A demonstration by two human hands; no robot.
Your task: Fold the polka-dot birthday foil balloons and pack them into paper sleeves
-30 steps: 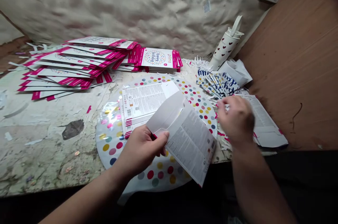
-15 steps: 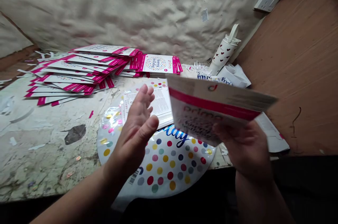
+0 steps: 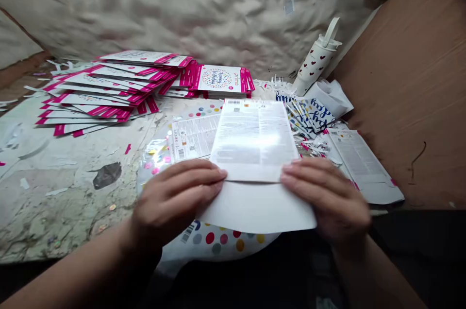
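Observation:
Between my two hands is a white printed card envelope, back side up, its blank flap folded out toward me. My left hand grips its left edge near the flap's crease. On the opposite edge, my right hand has its fingers closed over the card. Underneath lies a round foil balloon with coloured dots, partly hidden by the envelope and my hands. Another printed envelope rests on the balloon, behind my left hand.
Pink-and-white envelopes are piled at the back left, with a smaller stack beside them. Folded balloons, paper scraps and a heart-patterned tumbler stand or lie at the back right. More envelopes lie near the brown board.
The envelope, previously tilted in my right hand with its front showing, is now turned over with its flap out. My left hand, open before, has moved right and taken hold of its left edge.

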